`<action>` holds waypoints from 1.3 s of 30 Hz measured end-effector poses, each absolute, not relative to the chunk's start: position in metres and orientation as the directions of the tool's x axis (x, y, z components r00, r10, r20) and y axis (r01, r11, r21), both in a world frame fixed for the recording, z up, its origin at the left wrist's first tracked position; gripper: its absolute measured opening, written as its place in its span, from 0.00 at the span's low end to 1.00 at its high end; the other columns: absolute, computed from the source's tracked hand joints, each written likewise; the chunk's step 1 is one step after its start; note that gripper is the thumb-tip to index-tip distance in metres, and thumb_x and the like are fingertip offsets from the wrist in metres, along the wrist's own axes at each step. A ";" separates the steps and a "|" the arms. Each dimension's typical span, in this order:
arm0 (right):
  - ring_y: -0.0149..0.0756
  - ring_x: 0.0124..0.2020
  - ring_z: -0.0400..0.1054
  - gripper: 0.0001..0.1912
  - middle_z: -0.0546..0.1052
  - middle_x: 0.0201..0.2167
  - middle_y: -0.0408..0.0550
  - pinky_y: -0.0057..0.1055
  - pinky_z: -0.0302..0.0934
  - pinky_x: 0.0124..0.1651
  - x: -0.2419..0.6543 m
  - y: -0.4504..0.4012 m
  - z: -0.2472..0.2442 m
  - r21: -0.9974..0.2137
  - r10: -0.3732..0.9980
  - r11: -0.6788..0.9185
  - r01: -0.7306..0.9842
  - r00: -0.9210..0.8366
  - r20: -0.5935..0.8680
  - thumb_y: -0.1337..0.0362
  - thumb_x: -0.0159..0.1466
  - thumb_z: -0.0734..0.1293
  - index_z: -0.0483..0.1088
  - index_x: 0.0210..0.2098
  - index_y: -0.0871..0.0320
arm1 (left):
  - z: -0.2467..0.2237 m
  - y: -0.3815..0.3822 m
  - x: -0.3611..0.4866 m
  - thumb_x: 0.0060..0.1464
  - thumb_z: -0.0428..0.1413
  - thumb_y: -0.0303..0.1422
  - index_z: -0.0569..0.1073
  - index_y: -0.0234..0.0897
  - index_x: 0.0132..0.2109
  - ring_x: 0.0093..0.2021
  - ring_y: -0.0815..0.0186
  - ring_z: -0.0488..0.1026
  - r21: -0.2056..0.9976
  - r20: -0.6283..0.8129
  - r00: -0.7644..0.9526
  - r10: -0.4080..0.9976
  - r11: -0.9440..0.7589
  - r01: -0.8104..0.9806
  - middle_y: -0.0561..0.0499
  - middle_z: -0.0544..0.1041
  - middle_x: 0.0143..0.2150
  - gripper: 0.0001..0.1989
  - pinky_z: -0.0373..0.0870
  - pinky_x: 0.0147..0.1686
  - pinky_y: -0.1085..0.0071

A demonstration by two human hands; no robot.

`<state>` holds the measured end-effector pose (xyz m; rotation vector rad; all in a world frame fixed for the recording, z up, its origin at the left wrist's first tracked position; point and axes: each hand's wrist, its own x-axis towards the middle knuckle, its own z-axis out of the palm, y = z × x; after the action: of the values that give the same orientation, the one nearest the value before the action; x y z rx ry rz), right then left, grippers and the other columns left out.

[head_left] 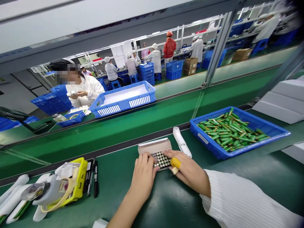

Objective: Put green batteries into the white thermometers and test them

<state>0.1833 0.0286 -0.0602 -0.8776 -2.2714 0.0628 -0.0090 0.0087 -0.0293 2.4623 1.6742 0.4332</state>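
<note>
A small open box (154, 146) stands on the green table, its lid flap raised at the back, with rows of upright batteries (162, 159) inside. My left hand (143, 171) holds the box at its left side, fingers over the edge. At the right side, my right hand (186, 169) grips the box, with yellow tape around one finger. A white handheld device (181, 142) lies just behind my right hand. Further right, a blue tray (211, 146) holds a heap of loose green batteries (231, 129).
At the left are a yellow basket (82, 179) with a bottle, black pens (95, 180) and white devices (14, 199). A green conveyor (142, 117) runs behind the table. White boxes (280, 107) are stacked at the right. A person handles something across the conveyor, beside a blue crate (116, 109).
</note>
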 end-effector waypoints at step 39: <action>0.26 0.23 0.50 0.23 0.59 0.21 0.40 0.25 0.44 0.27 0.172 -0.002 -0.047 -0.984 0.859 0.111 0.139 -0.512 0.025 0.46 0.63 0.59 0.64 0.27 0.62 | -0.016 0.002 -0.003 0.32 0.70 0.34 0.78 0.31 0.32 0.23 0.74 0.71 0.942 -0.188 0.092 0.978 0.206 -0.266 0.48 0.79 0.27 0.17 0.66 0.22 0.81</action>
<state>0.1716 -0.0019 -0.0470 -0.9749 -1.7582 1.4502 -0.0026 0.0016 -0.0162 0.8926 1.0468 1.1355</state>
